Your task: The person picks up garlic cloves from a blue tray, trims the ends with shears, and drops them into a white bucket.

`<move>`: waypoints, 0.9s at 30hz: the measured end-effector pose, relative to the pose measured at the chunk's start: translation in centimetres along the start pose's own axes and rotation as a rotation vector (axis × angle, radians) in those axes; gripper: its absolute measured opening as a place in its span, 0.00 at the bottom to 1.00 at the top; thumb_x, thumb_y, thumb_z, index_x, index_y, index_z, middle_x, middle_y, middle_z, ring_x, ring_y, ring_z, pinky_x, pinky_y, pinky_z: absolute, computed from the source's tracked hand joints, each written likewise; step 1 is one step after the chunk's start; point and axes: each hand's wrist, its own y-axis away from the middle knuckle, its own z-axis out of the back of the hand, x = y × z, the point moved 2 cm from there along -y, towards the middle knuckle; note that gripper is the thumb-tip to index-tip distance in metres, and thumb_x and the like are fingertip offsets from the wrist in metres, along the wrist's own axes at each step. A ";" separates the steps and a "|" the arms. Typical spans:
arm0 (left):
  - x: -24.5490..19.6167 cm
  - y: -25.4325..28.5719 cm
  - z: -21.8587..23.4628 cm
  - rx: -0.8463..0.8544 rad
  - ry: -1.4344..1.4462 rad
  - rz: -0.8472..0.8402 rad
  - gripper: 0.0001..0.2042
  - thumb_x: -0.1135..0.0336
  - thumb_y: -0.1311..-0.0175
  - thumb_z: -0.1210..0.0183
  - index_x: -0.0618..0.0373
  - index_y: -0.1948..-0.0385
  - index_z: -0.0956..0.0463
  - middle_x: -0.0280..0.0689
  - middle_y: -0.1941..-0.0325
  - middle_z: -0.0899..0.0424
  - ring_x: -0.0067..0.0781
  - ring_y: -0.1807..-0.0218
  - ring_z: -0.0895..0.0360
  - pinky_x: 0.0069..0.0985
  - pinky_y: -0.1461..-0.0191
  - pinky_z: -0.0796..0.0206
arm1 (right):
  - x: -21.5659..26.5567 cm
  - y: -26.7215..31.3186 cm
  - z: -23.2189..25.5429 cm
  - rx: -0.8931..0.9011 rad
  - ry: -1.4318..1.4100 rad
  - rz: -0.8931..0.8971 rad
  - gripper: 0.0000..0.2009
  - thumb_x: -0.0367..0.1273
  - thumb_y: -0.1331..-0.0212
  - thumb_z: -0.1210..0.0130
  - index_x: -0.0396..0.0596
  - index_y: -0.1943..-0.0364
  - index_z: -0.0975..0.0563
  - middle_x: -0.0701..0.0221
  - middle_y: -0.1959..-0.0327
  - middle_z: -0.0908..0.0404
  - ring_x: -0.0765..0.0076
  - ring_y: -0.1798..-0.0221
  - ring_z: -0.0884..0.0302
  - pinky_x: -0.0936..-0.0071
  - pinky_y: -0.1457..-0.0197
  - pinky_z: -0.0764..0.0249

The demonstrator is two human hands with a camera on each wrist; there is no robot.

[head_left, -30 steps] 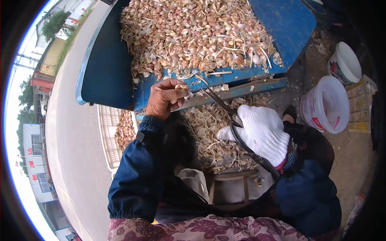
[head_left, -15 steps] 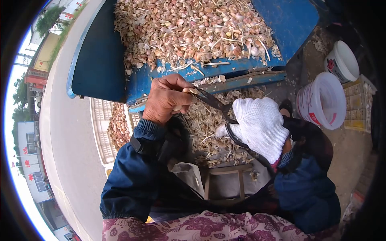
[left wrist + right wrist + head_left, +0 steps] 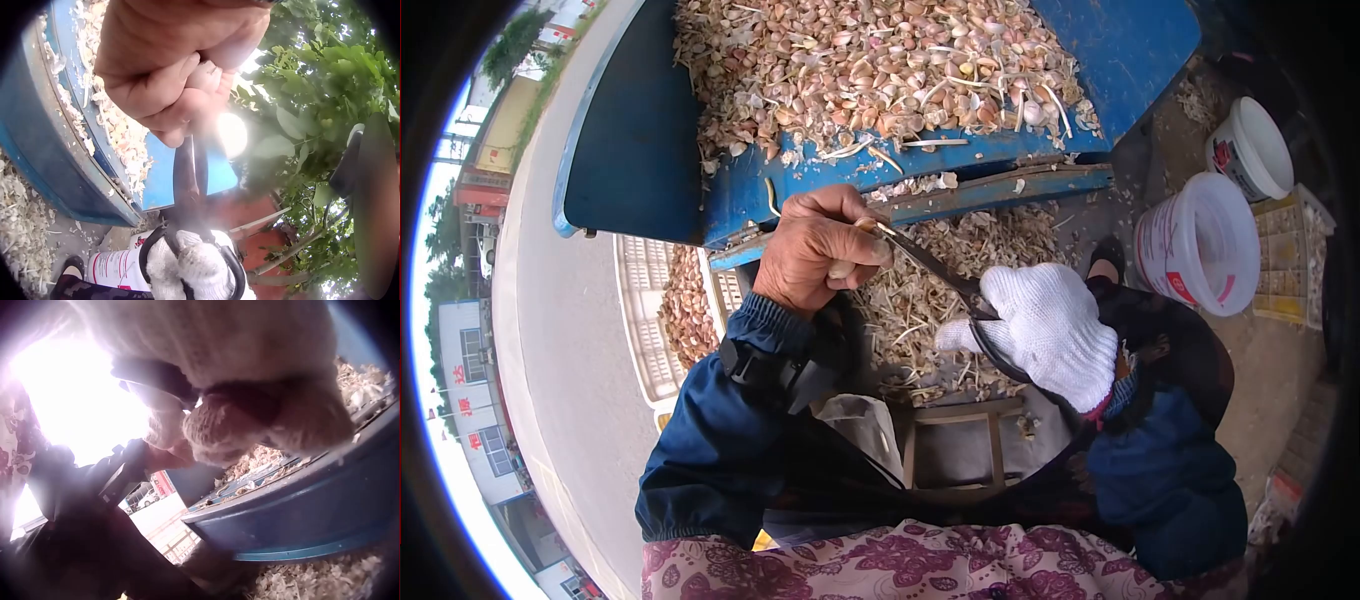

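My bare left hand [image 3: 818, 250] pinches a garlic clove [image 3: 866, 227] between thumb and forefinger, in front of the blue hopper's lip. Another pale clove [image 3: 205, 76] sits within its curled fingers in the left wrist view. In a white knitted glove, my right hand [image 3: 1045, 330] grips dark metal scissors [image 3: 935, 268] by their looped handles. The blade tips reach the clove at my left fingertips. Garlic cloves [image 3: 880, 75] with dry skins and stems fill the blue hopper [image 3: 635, 150] beyond my hands.
Skins and stem scraps [image 3: 930, 340] lie heaped below the hopper lip. A white crate [image 3: 640, 320] holding cloves stands at the left. At the right are a white bucket [image 3: 1180, 240], another bucket [image 3: 1255, 150] behind it and a yellow crate [image 3: 1280, 265]. A wooden frame [image 3: 995, 450] is between my legs.
The scissors, at first apart from the left hand with blades slightly parted, now meet the clove at its fingertips. The left hand has turned a little toward them. The head view has shifted slightly.
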 end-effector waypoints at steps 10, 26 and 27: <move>0.6 0.8 -0.8 0.111 -0.030 -0.045 0.11 0.85 0.61 0.35 0.64 0.73 0.24 0.56 0.72 0.18 0.28 0.87 0.29 0.19 0.86 0.43 | 0.9 0.6 -0.6 0.251 -1.379 -0.604 0.20 0.50 0.44 0.37 0.46 0.73 0.24 0.76 0.85 0.29 0.80 0.85 0.29 0.83 0.86 0.36; 1.7 3.7 -0.5 0.120 -0.134 0.185 0.12 0.81 0.63 0.30 0.69 0.72 0.19 0.47 0.76 0.17 0.23 0.88 0.31 0.18 0.86 0.41 | 1.0 -3.7 -2.0 -0.076 -0.423 0.006 0.14 0.38 0.50 0.36 0.39 0.74 0.23 0.68 0.87 0.27 0.71 0.85 0.27 0.70 0.80 0.33; 1.5 4.0 0.0 0.129 -0.009 0.158 0.12 0.81 0.63 0.31 0.69 0.72 0.20 0.49 0.76 0.18 0.23 0.89 0.32 0.18 0.86 0.42 | 1.0 -3.4 -1.9 -0.129 -0.388 0.001 0.14 0.38 0.51 0.35 0.40 0.73 0.23 0.69 0.87 0.27 0.70 0.85 0.27 0.69 0.80 0.33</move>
